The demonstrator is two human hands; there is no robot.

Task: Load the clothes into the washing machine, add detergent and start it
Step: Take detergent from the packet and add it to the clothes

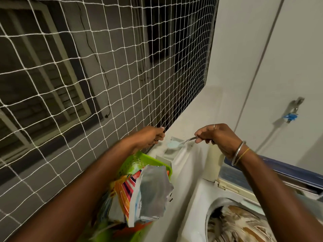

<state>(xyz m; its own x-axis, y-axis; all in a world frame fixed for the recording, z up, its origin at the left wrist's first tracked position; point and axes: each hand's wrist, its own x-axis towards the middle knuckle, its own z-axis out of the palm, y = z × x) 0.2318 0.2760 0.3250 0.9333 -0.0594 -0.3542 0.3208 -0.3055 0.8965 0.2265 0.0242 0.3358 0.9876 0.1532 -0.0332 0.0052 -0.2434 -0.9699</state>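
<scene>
My right hand (216, 137) pinches a metal spoon (187, 140) heaped with pale blue detergent powder (173, 145). The spoon's bowl hovers over the machine's detergent compartment (172, 151) at the back left corner. My left hand (151, 137) is curled at the lower edge of the white net (104, 81), left of the spoon. I cannot tell whether it grips a strand. An open detergent bag (145, 189) stands in a green basket (139, 159) under my left forearm. Patterned clothes (237, 226) fill the open drum of the white washing machine (188, 198).
The machine's dark blue lid (283, 172) stands raised at the right. A water tap with a blue fitting (291, 117) is on the white wall behind, and a hose runs down from it. The net covers a window opening at the left.
</scene>
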